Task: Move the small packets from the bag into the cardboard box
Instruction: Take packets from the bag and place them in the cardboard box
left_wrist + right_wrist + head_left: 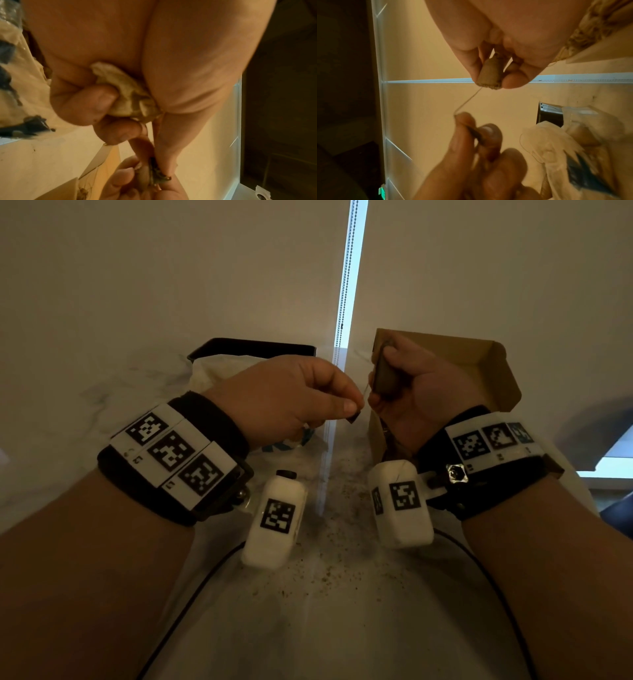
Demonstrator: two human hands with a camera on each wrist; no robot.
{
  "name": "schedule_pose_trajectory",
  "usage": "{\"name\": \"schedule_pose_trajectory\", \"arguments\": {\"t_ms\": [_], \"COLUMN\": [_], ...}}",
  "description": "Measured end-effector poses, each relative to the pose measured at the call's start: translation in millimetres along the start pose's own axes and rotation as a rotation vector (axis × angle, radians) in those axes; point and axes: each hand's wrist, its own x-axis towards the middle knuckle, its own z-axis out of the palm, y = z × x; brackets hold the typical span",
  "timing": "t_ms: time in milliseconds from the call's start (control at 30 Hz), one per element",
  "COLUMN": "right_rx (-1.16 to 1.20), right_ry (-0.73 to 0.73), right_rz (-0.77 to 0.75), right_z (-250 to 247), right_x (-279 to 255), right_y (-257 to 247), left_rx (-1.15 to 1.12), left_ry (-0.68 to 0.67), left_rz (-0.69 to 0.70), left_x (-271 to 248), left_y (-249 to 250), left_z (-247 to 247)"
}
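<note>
**A packet and its tag held between two hands above the bench**

Nearest, the speckled bench (329,577) is seen strewn with fine brown crumbs between the two wrists. Above it, a small dark tag (354,417) is pinched between thumb and forefinger of the left hand (291,395); in the left wrist view a crumpled pale packet (123,92) is also clutched in that hand's curled lower fingers. A thin string (467,100) is seen in the right wrist view, running from the tag up to a small brown packet (383,376). That brown packet is gripped upright in the right hand (421,392), its fingers and thumb pressed around it. The two hands are held close together, nearly touching, between the bag and the box. Behind the left hand, a white plastic bag (219,371) with blue print lies on the bench. Behind the right hand, an open cardboard box (493,371) stands with its flap raised. Its contents cannot be made out. Farther back, a bead chain (346,285) hangs down a bright gap between pale blinds.
</note>
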Motion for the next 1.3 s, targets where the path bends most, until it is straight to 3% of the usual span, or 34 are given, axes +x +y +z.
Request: {"name": "schedule_pose_trajectory", "arguments": {"t_ms": [200, 467, 833, 1100, 1300], "right_rx": [-0.223, -0.200, -0.262, -0.341, -0.415], "right_ry": [-0.030, -0.139, -0.100, -0.198, -0.169], "right_rz": [0.033, 0.017, -0.048, -0.011, -0.044], "right_z": [8.8, 18.3, 16.7, 16.4, 13.3], "right_x": [-2.8, -5.1, -7.0, -9.2, -10.4], "right_y": [5.8, 10.3, 8.2, 6.8, 9.2], "left_rx": [-0.345, -0.359, -0.238, -0.328, -0.376], "left_ry": [0.120, 0.324, 0.347, 0.346, 0.325], "left_rz": [-0.026, -0.099, -0.056, -0.104, -0.129], "left_x": [3.5, 10.8, 13.6, 14.1, 14.7], "left_y": [0.5, -7.1, -10.1, -9.7, -11.6], "left_z": [1.4, 5.7, 7.1, 6.0, 5.9]}}
